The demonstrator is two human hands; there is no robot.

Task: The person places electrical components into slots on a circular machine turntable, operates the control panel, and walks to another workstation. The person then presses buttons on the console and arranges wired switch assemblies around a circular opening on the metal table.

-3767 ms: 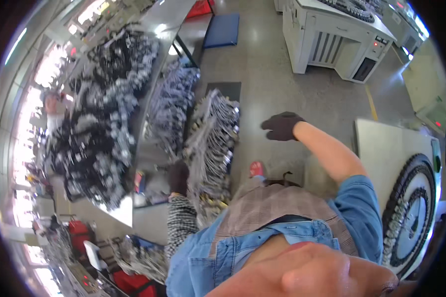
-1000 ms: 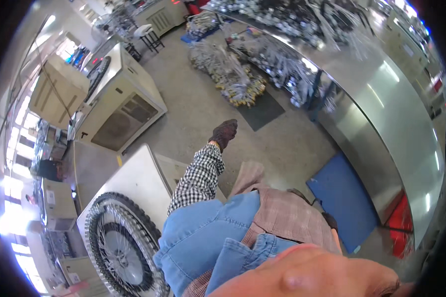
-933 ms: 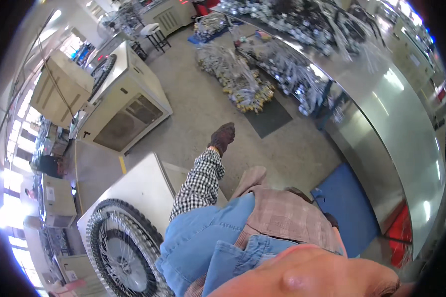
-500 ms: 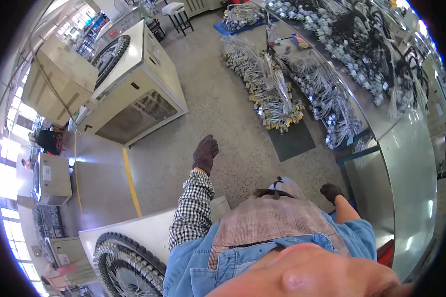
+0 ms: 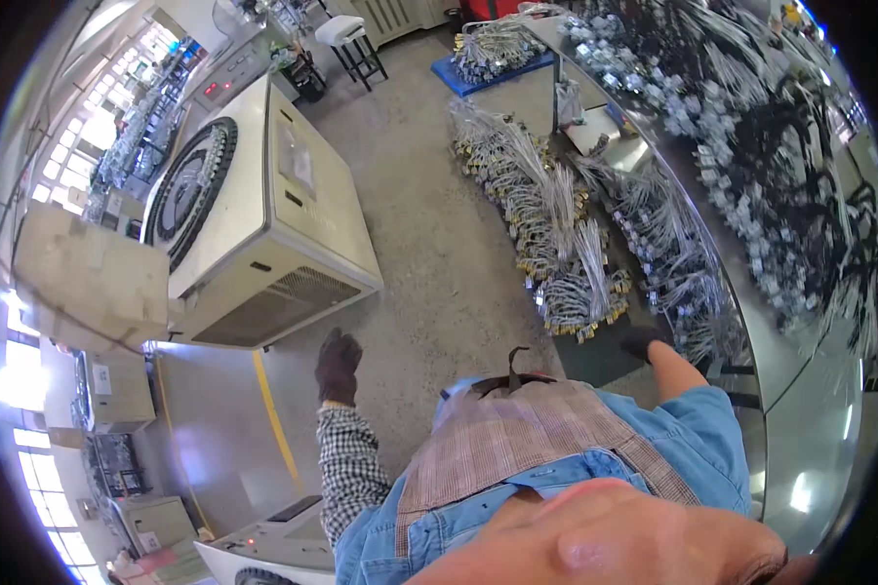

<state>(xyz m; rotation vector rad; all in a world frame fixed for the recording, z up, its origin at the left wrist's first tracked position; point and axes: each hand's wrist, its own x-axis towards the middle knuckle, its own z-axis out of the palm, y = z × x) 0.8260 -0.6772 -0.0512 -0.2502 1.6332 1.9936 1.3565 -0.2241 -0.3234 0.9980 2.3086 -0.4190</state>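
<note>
My left hand (image 5: 339, 367), in a dark glove with a checked sleeve behind it, hangs over the floor in front of a cream machine cabinet (image 5: 298, 219). Its fingers are curled in, and nothing shows in them. My right hand (image 5: 642, 341), also in a dark glove, is beside the near end of a long row of grey cable bundles (image 5: 580, 283) with yellowish connectors, low on the floor. I cannot make out its fingers. No hold on the cables is visible.
A metal table (image 5: 800, 390) runs along the right, piled with black and white cables (image 5: 751, 175). More cables (image 5: 668, 249) lie at its lower edge. A blue pallet (image 5: 493, 73), a stool (image 5: 343, 34) and a cardboard box (image 5: 93, 273) stand farther off. A yellow line (image 5: 275, 414) marks the floor.
My view has moved forward: the cream machine and cable row look nearer. My left hand has shifted left and lower in view, my right hand slightly up and left, closer to the cables.
</note>
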